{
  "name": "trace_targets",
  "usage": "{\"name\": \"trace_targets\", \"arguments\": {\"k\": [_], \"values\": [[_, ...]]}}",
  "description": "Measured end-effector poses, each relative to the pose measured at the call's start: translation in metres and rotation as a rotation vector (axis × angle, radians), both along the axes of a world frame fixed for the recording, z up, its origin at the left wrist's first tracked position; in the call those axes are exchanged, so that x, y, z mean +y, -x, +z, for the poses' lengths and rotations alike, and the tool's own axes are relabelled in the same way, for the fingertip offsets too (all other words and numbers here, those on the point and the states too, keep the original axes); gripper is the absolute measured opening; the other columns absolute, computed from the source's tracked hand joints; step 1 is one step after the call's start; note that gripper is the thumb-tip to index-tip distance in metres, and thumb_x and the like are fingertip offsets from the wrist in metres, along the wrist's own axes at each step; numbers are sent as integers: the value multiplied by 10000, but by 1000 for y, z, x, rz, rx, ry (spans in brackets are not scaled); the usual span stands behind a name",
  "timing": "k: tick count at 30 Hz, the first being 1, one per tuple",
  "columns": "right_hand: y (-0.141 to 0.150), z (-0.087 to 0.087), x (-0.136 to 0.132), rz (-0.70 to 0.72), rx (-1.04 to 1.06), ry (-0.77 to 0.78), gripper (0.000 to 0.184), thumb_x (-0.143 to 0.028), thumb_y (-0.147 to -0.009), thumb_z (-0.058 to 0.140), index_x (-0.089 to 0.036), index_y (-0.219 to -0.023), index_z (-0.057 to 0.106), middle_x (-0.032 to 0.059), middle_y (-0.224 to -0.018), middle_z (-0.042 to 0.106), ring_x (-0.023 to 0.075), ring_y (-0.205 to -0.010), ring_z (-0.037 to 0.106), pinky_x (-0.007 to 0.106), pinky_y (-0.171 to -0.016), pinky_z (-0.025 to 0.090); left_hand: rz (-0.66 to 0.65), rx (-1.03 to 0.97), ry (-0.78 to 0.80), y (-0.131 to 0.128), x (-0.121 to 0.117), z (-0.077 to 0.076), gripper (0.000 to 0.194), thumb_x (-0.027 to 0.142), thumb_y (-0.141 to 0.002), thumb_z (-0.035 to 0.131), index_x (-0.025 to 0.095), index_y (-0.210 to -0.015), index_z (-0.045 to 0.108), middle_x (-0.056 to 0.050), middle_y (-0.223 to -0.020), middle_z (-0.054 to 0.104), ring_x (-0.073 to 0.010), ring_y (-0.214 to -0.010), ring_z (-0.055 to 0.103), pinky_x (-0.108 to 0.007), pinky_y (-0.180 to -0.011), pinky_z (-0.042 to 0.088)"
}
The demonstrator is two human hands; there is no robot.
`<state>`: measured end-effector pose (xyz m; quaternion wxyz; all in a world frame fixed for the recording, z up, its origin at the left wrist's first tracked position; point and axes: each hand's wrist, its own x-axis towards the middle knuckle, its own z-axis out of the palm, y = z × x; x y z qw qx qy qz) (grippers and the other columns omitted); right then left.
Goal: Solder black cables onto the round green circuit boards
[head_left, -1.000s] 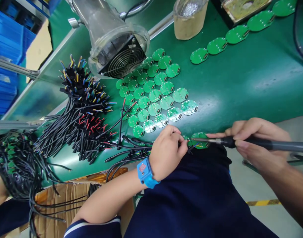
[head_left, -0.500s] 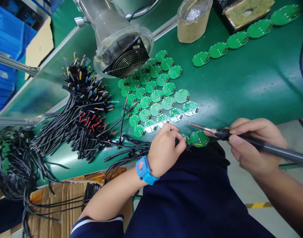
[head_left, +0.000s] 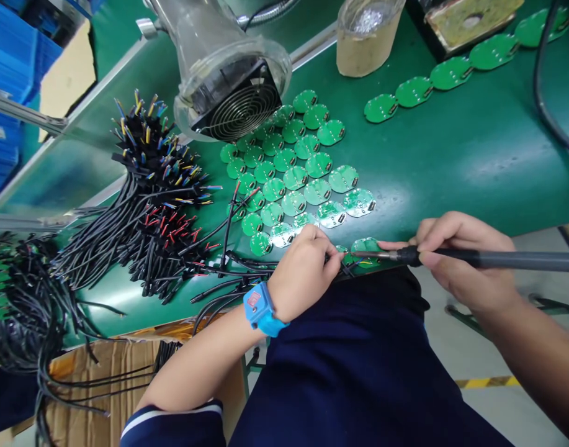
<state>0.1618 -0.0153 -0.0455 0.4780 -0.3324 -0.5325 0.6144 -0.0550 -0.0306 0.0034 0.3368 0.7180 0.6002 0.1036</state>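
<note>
My right hand [head_left: 456, 261] is closed round a dark soldering iron [head_left: 493, 259], whose metal tip rests on a round green circuit board [head_left: 367, 246] at the table's near edge. My left hand [head_left: 303, 270], with a blue wrist strap [head_left: 259, 308], pinches a thin black cable [head_left: 247, 271] against the same board. The cable's coloured wire ends lie at the board's left side, partly hidden by my fingers.
Several round green boards [head_left: 303, 177] lie in rows on the green table [head_left: 452, 161]. Bundles of black cables [head_left: 149, 205] sit at the left. A fume fan [head_left: 232, 93], a jar [head_left: 365, 34] and a chain of boards [head_left: 452, 71] stand farther back. Cardboard [head_left: 102, 372] lies below.
The soldering iron's tip was lifted off the board half a second ago and has come back down onto it. My left hand has stayed pinched at the board.
</note>
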Motion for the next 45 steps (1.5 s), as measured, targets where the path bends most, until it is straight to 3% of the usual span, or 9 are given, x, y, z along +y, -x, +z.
{"name": "trace_targets", "arguments": {"k": [4, 27, 32, 35, 45], "values": [[1, 1, 0, 15, -13, -13, 113, -87, -750, 576, -191, -792, 556, -31, -654, 453, 90, -576, 454, 466, -802, 565, 2, 30, 19, -3, 3, 0, 142, 157, -829, 540, 140, -697, 589, -66, -865, 509, -165, -860, 527, -311, -831, 467], [1, -5, -1, -12, 1, -35, 100, -114, -739, 604, -196, -773, 557, -18, -672, 488, 108, -612, 476, 402, -699, 575, 110, 155, -9, -16, -6, 1, 166, 168, -819, 547, 146, -662, 597, -65, -822, 548, -188, -878, 526, -335, -831, 454], [0, -9, 0, -89, -21, -60, 94, -114, -734, 608, -186, -760, 553, 0, -692, 514, 116, -623, 477, 279, -541, 449, 125, 155, -30, -18, -7, 0, 179, 169, -815, 554, 152, -641, 594, -61, -803, 545, -190, -873, 526, -345, -832, 455], [0, -10, 1, -114, -57, -95, 81, -132, -729, 614, -180, -741, 550, 0, -673, 516, 115, -595, 465, 267, -510, 347, 128, 155, -39, -18, -7, 0, 181, 168, -813, 556, 153, -636, 593, -59, -792, 545, -190, -867, 526, -344, -822, 458], [4, -10, 1, -289, -71, -97, 77, -185, -700, 648, -189, -734, 579, 6, -694, 537, 114, -571, 474, 262, -478, 313, 137, 117, -114, -18, -12, -3, 163, 171, -805, 568, 152, -643, 569, -53, -778, 523, -178, -828, 527, -325, -799, 466]]}}
